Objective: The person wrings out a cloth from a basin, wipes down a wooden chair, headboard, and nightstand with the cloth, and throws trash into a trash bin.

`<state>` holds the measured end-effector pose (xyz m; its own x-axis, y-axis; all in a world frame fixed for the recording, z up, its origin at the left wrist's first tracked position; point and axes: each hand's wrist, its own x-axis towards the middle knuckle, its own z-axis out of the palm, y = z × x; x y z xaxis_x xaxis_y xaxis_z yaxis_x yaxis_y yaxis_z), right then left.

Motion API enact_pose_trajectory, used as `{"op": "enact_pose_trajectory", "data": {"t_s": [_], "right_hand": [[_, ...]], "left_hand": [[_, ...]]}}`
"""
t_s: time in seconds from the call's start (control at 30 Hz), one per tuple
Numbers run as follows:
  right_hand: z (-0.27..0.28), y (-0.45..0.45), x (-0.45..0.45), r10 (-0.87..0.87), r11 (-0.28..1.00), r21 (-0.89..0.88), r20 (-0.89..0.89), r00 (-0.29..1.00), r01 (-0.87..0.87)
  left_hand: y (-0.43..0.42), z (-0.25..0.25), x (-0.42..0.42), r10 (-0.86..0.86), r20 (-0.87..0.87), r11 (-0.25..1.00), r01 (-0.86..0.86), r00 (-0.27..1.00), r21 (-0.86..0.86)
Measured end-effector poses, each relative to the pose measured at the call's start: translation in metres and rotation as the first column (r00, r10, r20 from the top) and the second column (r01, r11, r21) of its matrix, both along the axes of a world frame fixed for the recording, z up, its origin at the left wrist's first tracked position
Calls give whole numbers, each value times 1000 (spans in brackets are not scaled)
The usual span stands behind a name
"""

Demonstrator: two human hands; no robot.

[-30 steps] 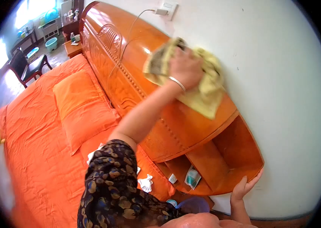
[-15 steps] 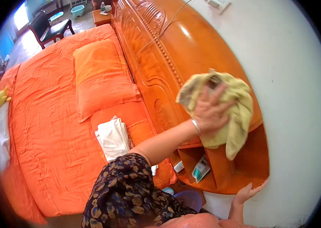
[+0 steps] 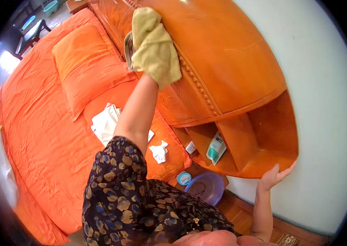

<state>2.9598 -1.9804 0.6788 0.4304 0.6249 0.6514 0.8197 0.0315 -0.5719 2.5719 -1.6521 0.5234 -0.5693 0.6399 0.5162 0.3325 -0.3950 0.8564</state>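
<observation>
A yellow cloth lies over my left hand, whose fingers are hidden beneath it; the hand appears to hold the cloth. This hand is against the carved front of the orange-brown wooden headboard. At the headboard's lower right end, my right hand rests on the outer edge of the open shelf, fingers stretched out and thumb apart. A white and green packet stands in a shelf compartment, with a small white item to its left.
Left of the headboard is a bed with an orange sheet and an orange pillow. Folded white fabric and a crumpled white piece lie on it. A purple basin and a blue-lidded tub are below the shelf.
My left hand has moved with the cloth from the headboard's rounded top toward its carved front, up and left in view. The cloth now covers the hand. My right hand stays at the shelf edge.
</observation>
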Motion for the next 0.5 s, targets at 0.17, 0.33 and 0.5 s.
{"op": "enact_pose_trajectory", "data": {"t_s": [0.17,0.33,0.5], "right_hand": [[1,0,-2,53,998,32,-103,993,-50],[-6,-2,13,138,988,76,-84,987,-131],[-3,-3,8,114,991,85,-73,991,-108]], "left_hand": [[-95,-35,85,-125,191,978,153,974,-139],[-204,-13,173,-132,270,978,170,954,-122],[-183,21,156,123,-366,987,-151,923,-50]]}}
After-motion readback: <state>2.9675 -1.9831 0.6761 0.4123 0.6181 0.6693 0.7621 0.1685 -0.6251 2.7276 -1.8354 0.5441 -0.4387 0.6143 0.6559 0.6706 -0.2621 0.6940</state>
